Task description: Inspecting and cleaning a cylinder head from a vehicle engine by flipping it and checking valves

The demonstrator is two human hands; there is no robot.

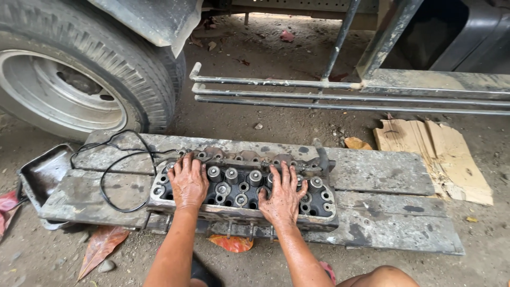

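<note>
Dirt ground beside a truck tyre: worn planks carry a cylinder head. Left hand and right hand lie flat on it, fingers spread; black cable loops left of them.

- Soft daylight fills the picture, and nothing looks too dark to see.
- The brightest spot is the sunny ground at the top, behind the truck.
- Under the truck it is darker, top right.
- Shadows are weak and soft.
- Everything looks sharp, with no glare.
- The tyre bends a little at the edge.
</note>
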